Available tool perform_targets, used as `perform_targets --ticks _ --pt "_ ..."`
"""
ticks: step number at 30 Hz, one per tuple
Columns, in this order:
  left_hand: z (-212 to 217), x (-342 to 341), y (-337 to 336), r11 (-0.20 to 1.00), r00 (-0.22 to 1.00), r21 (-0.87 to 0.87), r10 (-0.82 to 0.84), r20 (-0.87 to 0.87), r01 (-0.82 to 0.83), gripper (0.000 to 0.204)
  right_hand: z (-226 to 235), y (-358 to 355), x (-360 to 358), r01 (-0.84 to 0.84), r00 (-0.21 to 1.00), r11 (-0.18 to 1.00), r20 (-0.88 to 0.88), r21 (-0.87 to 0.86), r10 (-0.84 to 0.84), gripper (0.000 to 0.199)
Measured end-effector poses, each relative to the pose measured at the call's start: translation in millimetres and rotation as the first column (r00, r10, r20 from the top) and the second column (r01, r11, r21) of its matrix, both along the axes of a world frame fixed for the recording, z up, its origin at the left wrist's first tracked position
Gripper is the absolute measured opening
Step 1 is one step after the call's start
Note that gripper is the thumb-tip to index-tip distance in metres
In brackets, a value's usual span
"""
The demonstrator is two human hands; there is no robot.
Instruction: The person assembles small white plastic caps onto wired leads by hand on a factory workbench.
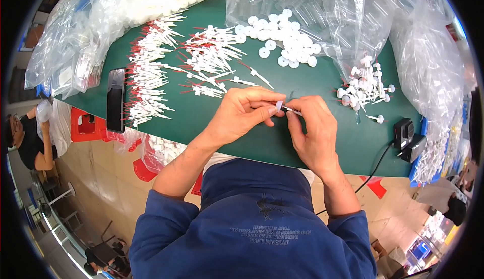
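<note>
Over the front part of the green table [237, 143], my two hands meet at chest height. My left hand [242, 111] pinches a small white round cap [279, 106] between thumb and fingertips. Beside it, my right hand [316, 130] is closed on a thin white stick piece [293, 111] that points at the cap; whether the two are joined is hard to see. Beyond my hands lie a pile of white round caps [297, 44] and a heap of white stick pieces with red wires [212, 52]. To the right sits a group of sticks with caps on them [367, 83].
A long row of red-wired sticks [151, 72] lies left, beside a black phone [116, 100]. Clear plastic bags [322, 6] cover the far edge. At right are a small black camera [403, 133] with a cable and a blue bin [422, 170]. Another person [35, 137] is far left.
</note>
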State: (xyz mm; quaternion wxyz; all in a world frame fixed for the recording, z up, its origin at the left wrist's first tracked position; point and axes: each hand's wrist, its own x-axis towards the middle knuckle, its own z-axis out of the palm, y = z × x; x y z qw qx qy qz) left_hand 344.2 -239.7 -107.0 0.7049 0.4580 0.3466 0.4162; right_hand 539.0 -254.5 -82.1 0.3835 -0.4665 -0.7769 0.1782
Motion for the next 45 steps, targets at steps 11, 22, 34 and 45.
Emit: perform_targets --ticks 11,22,34,45 --pt "-3 3 2 0.990 1.000 -0.139 -0.001 0.021 0.004 0.024 -5 -2 2 0.024 0.996 1.000 0.086 -0.001 -0.024 0.017" --pt "-4 4 0 0.993 0.998 -0.122 0.013 0.054 -0.007 0.020 -22 -6 -9 0.039 0.995 0.994 0.083 0.098 -0.047 0.017" --pt "10 4 77 0.629 0.396 0.736 0.627 -0.671 0.251 0.025 24 24 67 0.498 0.837 0.766 0.004 0.406 -0.547 0.031" --pt "29 -29 62 0.910 0.869 0.289 0.383 -0.313 -0.297 0.025 -15 50 -44 -0.047 0.948 0.997 0.318 0.054 0.028 0.020"
